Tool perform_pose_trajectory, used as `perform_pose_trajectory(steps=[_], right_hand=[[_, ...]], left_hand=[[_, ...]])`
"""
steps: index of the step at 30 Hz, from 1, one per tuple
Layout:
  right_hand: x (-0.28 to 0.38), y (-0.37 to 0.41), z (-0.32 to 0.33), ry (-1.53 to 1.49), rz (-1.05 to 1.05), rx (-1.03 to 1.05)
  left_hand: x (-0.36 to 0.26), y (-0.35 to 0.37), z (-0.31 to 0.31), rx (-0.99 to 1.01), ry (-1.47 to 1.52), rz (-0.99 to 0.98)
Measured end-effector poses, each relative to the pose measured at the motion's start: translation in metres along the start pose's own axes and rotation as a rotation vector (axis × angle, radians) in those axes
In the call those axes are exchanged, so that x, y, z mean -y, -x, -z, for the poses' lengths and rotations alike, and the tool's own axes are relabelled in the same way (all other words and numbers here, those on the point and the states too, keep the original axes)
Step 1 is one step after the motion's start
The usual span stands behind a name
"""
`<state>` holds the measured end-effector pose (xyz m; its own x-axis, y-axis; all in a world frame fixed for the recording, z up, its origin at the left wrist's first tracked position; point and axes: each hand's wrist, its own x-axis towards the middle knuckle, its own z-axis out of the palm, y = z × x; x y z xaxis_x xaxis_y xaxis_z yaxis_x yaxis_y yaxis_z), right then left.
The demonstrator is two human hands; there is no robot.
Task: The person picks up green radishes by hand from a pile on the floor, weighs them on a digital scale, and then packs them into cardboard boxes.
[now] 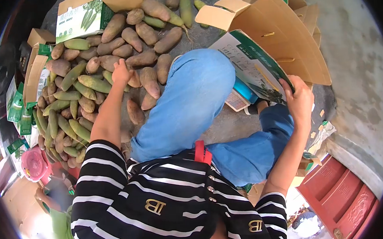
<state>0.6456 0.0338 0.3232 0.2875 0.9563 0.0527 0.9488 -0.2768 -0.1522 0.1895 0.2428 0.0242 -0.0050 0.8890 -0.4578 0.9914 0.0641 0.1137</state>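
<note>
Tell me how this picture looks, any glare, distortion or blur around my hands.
Head view: a dark curved border frames wide-angle distortion; head view, lower left: bright glare washes out the area around the green shirt; head view, centre: left hand and right hand look fairly clear, without obvious motion blur.

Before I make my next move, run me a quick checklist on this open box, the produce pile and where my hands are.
1. Right hand on the box: ok, it grips the edge of the printed side.
2. Box open: ok, brown flaps stand spread apart.
3. Inside of the box: cannot tell, mostly hidden from this view.
4. Left hand at the produce pile: ok, it is among the brown pieces.
5. Left hand's hold: cannot tell whether it grips a piece.
6. Straight path from pile to box: not ok, your bent left knee seems to stand between.
</note>
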Motion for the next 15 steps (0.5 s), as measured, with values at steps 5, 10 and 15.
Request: perform_pose_trajectory(steps=[5, 10, 15], right_hand=[[0.0, 0.0, -0.001, 0.003, 0.029, 0.01], [-0.003, 0.004, -0.004, -0.031, 0.067, -0.023], [-0.008, 0.006, -0.007, -0.008, 0.093, -0.027]], left_hand=[[0.0, 0.014, 0.016, 0.066, -0.056, 0.081], [0.022, 0.013, -0.002, 0.075, 0.015, -0.003], [0.0, 0.051, 0.0, -0.099, 0.053, -0.075]])
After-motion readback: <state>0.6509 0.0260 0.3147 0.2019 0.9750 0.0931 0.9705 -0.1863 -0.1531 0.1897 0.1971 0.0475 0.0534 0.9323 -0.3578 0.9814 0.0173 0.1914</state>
